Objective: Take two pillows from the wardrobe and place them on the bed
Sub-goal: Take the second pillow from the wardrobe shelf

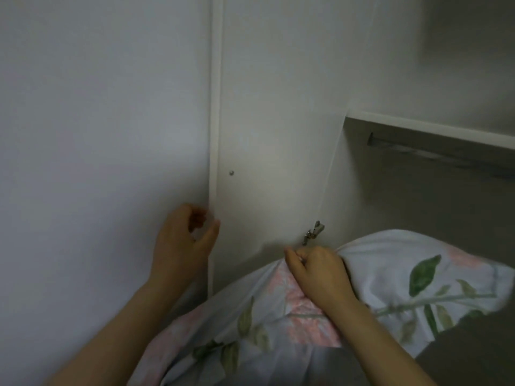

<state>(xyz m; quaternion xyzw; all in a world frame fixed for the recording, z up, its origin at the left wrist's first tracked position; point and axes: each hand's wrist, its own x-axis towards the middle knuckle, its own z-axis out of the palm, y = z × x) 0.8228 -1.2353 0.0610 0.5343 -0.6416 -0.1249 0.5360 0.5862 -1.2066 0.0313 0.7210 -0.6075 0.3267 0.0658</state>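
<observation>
My right hand (317,274) is clamped on the pillow (423,274): the fingers are curled into the fabric along its upper edge, knuckles up, and the cloth bunches beneath them. The pillow is white with pink flowers and green leaves. It lies low in front of me, under my right forearm and against the foot of the open wardrobe (446,213), its right end reaching into the dark opening. It is not on the bed, which is out of view.

My left hand (184,240) is well apart from the right and holds nothing. Its fingers are loosely curled, with a gap between them and the thumb. The thumb tip sits at the left edge of the white door (278,135); I cannot tell whether it touches.

A small metal stud (231,173) shows on the door above my left hand. A metal hinge (313,232) sits just above my right hand. To the upper right, a white shelf (432,126) spans the wardrobe, with a rail (418,151) beneath it. A plain pale wall (97,135) fills the left side.
</observation>
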